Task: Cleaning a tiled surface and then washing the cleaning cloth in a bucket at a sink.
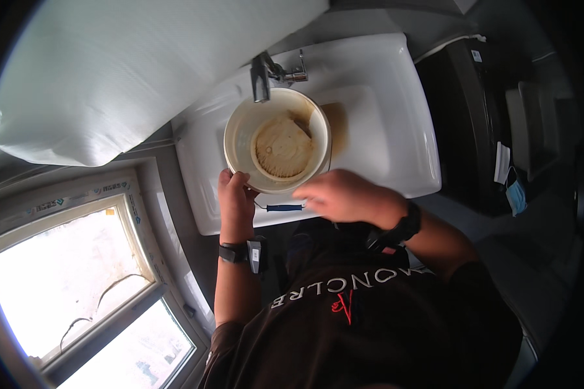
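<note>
A white plastic bucket [229, 146] with brown-stained walls and bottom is tilted in the white sink [394, 160], under the chrome faucet [260, 80]. My left hand [237, 194] grips its near left rim, thumb on top. My right hand [343, 197], slightly blurred, is at the near right rim beside the blue handle grip [284, 208]; whether it touches the bucket is hard to tell. Its fingers look loosely bent, and nothing is seen in them. The wire handle hangs down on the near side. Brown liquid [338, 126] lies in the basin right of the bucket.
White sheeting [141, 63] hangs at the upper left, close to the faucet. A window [68, 282] in a taped frame is at the lower left. Right of the sink stands a dark cabinet-like object [457, 116], with a blue face mask [516, 195] hanging by it.
</note>
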`<move>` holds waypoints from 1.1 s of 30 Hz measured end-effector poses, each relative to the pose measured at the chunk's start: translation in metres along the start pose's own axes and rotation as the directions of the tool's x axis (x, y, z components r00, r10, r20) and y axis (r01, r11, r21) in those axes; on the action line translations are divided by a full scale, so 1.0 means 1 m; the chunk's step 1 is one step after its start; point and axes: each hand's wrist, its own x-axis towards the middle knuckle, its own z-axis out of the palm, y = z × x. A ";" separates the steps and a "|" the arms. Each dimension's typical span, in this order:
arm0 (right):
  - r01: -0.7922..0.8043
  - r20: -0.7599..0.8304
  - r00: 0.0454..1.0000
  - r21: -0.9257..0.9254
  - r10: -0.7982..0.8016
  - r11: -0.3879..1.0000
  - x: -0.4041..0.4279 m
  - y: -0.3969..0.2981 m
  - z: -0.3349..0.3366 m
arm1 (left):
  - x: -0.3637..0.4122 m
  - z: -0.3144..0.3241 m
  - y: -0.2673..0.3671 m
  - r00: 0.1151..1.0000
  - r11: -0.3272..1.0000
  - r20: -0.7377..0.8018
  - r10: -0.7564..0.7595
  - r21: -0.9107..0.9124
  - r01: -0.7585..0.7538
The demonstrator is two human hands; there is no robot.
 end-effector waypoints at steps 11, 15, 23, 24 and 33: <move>-0.136 -0.243 0.970 -0.495 0.013 0.858 0.131 0.100 -0.097 | 0.027 -0.009 0.014 0.987 0.996 0.137 -0.081 0.053 0.075; -0.264 -0.070 0.953 -0.670 0.295 0.694 0.150 0.110 -0.091 | 0.033 -0.017 0.017 0.977 0.995 0.193 -0.096 -0.015 0.101; -0.313 -0.244 0.947 -0.566 0.207 0.763 0.082 0.124 -0.083 | 0.045 -0.022 0.013 0.954 0.988 0.265 -0.139 -0.029 0.152; -0.391 -0.372 0.895 -0.395 0.245 0.831 0.059 0.131 -0.077 | 0.046 -0.020 0.012 0.951 0.987 0.271 -0.148 -0.018 0.158; -0.720 -0.564 0.684 -0.419 0.463 0.553 -0.150 0.127 0.009 | 0.055 -0.014 -0.005 0.907 0.976 0.375 -0.190 -0.026 0.215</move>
